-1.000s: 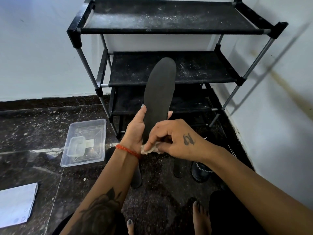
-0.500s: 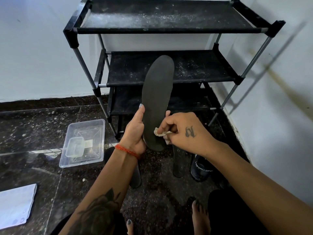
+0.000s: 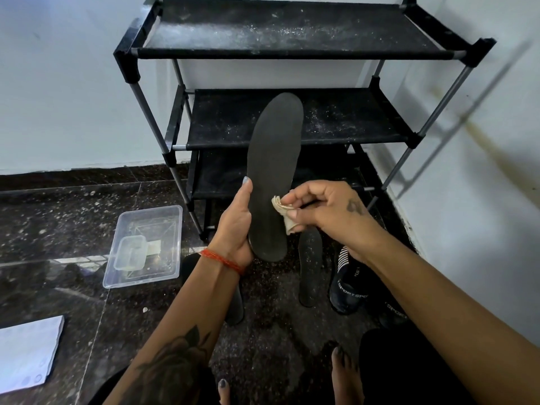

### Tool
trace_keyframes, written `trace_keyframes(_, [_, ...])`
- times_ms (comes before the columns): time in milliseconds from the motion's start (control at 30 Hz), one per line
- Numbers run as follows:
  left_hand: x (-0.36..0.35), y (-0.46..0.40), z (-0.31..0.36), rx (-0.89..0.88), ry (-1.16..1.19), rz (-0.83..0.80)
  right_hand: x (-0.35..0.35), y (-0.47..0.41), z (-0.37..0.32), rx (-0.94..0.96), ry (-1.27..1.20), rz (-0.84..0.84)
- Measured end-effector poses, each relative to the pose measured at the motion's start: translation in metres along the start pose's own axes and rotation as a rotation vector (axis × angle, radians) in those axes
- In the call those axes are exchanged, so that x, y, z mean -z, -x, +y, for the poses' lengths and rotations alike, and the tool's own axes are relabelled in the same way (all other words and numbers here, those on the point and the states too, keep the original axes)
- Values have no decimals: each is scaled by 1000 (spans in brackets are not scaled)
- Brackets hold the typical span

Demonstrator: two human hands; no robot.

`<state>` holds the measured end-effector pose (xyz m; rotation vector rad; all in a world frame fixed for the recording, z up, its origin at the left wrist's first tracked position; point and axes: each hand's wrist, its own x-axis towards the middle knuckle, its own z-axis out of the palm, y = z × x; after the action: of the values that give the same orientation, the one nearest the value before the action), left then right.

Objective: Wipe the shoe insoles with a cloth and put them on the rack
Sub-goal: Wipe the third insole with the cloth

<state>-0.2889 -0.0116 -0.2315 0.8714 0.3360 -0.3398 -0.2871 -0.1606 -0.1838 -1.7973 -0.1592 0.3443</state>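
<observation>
At frame centre, our left hand point(image 3: 236, 229) clamps the heel of the upright insole point(image 3: 273, 176); our right hand point(image 3: 327, 211) pinches the cloth point(image 3: 282, 213) against it. We judge it light and flexible: support near the heel.

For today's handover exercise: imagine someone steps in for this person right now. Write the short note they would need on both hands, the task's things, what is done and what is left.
Left hand grips the heel end of the long dark grey foam insole, held upright before the black three-shelf rack.
Right hand pinches the small beige cloth against the insole's right edge.
Done: wiping under way; no insole on the rack.
Left: finish this insole, wipe the second dark insole and a third, both on the floor, then rack them all.
</observation>
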Motion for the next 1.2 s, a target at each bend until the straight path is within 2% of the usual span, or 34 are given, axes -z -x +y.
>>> trace_keyframes(167, [-1, -1, -2, 2, 28, 18, -16, -4, 15, 178, 417, 25])
trace_keyframes(233, [-3, 1, -2, 22, 41, 6, -17, -3, 14, 179, 462, -20])
trace_keyframes(400, [-1, 2, 1, 35, 93, -6, -15, 8, 3, 94, 299, -326])
trace_keyframes(533, [1, 0, 1, 43, 72, -24, 0, 9, 0, 137, 468, -505])
trace_keyframes(633, [3, -2, 2, 61, 22, -26, 14, 5, 2, 183, 556, -407])
trace_keyframes(733, [1, -1, 3, 73, 84, -42, 9, 4, 3, 258, 386, -245])
trace_keyframes(800, [0, 0, 2, 83, 117, -54, -1, 6, 3, 294, 362, -277])
trace_keyframes(967, [3, -1, 1, 58, 51, -36, -3, 8, 1, 271, 506, -474])
trace_keyframes(1067, [4, -3, 0, 45, 21, -25, 9, 5, 4, 242, 613, -494])
trace_keyframes(1133, [5, -3, 1, 41, -6, -22, 16, 3, 4, 238, 607, -379])
trace_keyframes(1200, [5, -4, 1, 19, 0, -9, 18, 1, 4, 260, 476, -191])
